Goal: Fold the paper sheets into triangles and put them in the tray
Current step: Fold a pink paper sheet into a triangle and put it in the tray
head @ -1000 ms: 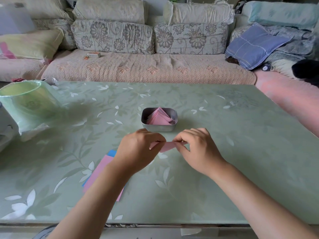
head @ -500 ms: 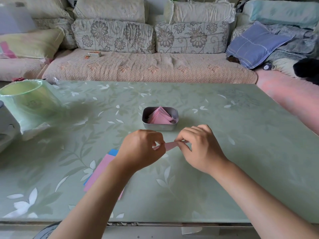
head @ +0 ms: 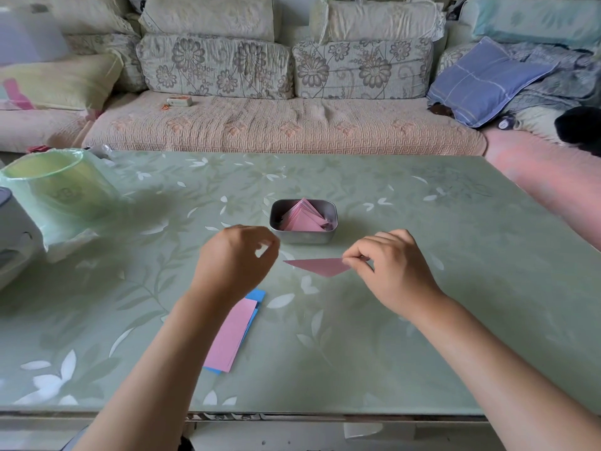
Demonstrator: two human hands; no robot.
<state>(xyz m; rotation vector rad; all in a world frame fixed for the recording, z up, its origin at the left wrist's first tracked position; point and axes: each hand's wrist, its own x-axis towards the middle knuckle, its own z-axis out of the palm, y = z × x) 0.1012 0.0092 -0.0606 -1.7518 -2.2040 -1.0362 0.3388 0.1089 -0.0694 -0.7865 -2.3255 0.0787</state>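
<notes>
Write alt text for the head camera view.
The right hand pinches one corner of a folded pink paper triangle in front of a metal tray of pink triangles on a green table. The left hand hovers beside it, holding nothing, near a stack of pink and blue sheets.

**Pink triangle held just short of the tray**

A folded pink triangle is pinched at its right corner by the right hand, with its long edge on the far side and its point toward the near side. Just beyond it sits a small metal tray with rounded corners, holding a pile of folded triangles, all pink. To the near left lies a stack of flat sheets, pink over blue.
</notes>
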